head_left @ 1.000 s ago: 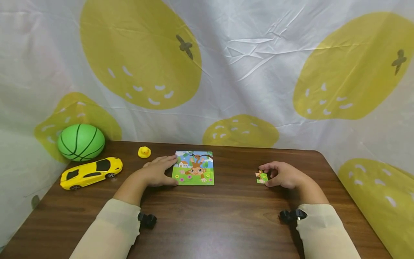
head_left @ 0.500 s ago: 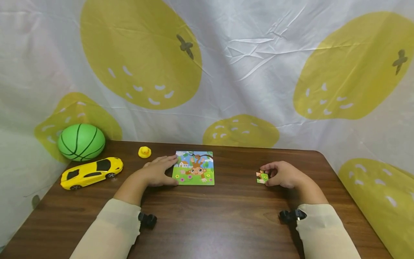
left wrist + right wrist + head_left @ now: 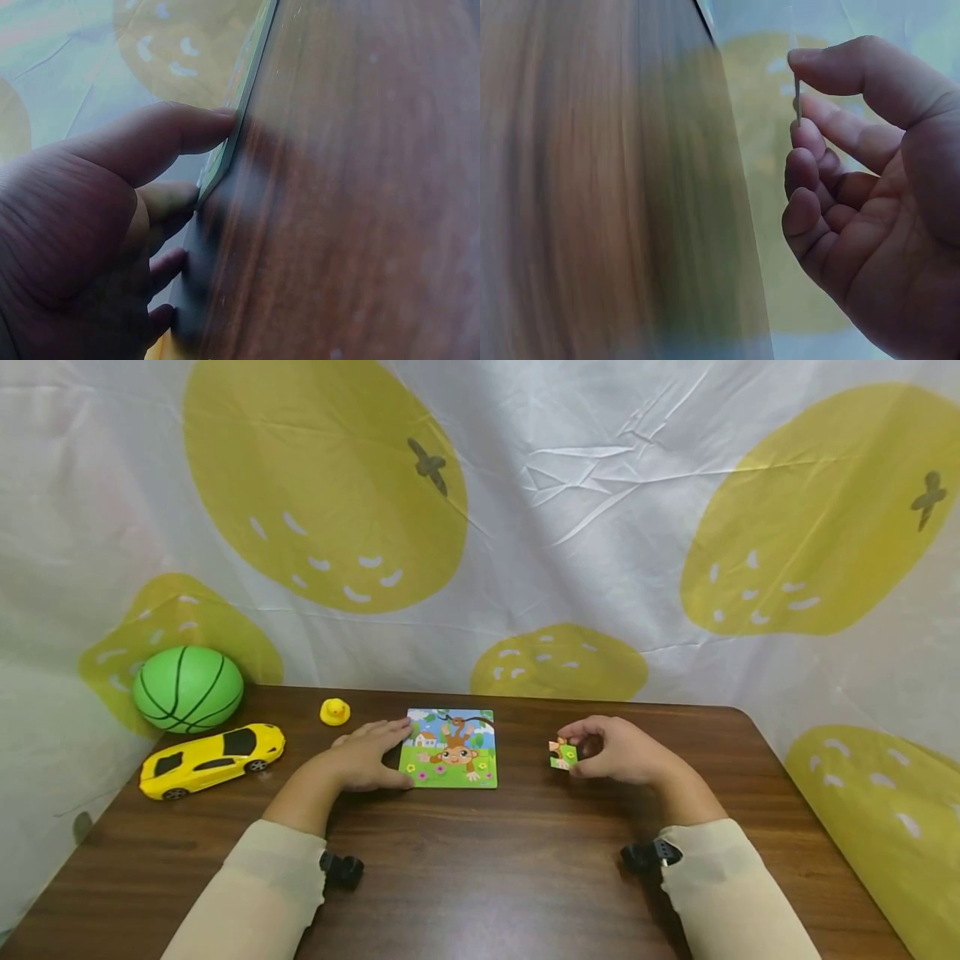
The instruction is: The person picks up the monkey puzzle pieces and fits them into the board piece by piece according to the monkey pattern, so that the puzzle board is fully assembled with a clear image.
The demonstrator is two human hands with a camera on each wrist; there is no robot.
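A square jigsaw puzzle with a hanging monkey picture lies on the table in the head view. My left hand rests at its left side, thumb at the near corner and fingertips by the far corner. In the left wrist view the thumb touches the puzzle's thin edge. Right of the puzzle, my right hand pinches a loose puzzle piece between thumb and fingers. The right wrist view shows this piece edge-on and lifted off the table, the other fingers curled.
A yellow rubber duck sits beyond the left hand. Farther left are a yellow toy car and a green ball. A fruit-print curtain hangs behind the brown table.
My right hand has moved left and slightly up in the head view, carrying the puzzle piece towards the puzzle. The left hand and the puzzle have stayed in place.
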